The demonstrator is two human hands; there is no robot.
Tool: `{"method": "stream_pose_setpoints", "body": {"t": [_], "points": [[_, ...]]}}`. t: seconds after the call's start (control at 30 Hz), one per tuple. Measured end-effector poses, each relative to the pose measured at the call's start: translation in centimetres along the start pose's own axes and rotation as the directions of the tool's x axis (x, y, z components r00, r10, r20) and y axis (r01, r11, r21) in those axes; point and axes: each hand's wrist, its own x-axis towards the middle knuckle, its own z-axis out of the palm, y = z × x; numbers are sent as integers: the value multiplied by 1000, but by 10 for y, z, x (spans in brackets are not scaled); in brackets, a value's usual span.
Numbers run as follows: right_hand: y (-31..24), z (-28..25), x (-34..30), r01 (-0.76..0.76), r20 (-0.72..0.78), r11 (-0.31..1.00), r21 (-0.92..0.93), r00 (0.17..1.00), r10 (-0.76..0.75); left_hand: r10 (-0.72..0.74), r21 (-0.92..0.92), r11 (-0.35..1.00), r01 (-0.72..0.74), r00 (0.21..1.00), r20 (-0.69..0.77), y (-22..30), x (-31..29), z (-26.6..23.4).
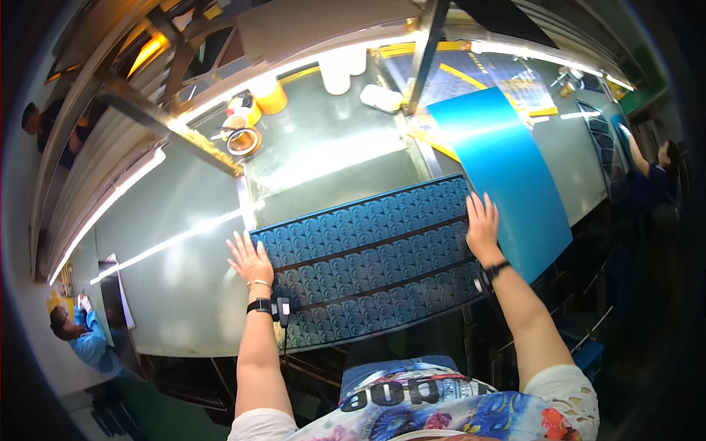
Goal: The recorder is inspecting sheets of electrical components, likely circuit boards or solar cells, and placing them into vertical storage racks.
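Observation:
A wide dark panel point(375, 261) with rows of round blue patterns lies in front of me, its near edge at the bench's front edge. My left hand point(251, 263) rests at the panel's far left corner, fingers spread and stretched out. At the opposite short edge, near the far right corner, is my right hand point(482, 224), its fingers extended. Part of each hand's contact with the panel is hidden. Just right of the panel, a glossy bright blue sheet point(507, 169) slants across the bench and reaches past its front edge.
Tape rolls point(243, 140), a yellow-orange container point(271, 97), a white cylinder point(335, 76) and a white bottle point(381, 98) stand along the back of the glass-topped bench point(176, 294). Metal posts point(426, 55) rise from it. Other people work at left point(92, 338) and far right point(651, 169).

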Motion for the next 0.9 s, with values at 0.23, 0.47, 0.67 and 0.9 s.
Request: {"method": "stream_pose_setpoints", "body": {"t": [0.23, 0.47, 0.67, 0.9], "points": [[-3, 32, 63, -93, 26, 975, -204, 995, 100, -5, -33, 999, 5, 1000, 2, 6, -1, -3], [3, 43, 76, -24, 31, 958, -287, 999, 34, -49, 40, 998, 48, 998, 25, 16, -3, -5], [15, 8, -7, 34, -12, 979, -203, 999, -38, -97, 97, 991, 96, 995, 5, 10, -5, 4], [6, -55, -182, -60, 204, 985, -163, 975, 94, -126, 163, 980, 113, 989, 73, 10, 1, 2]]}}
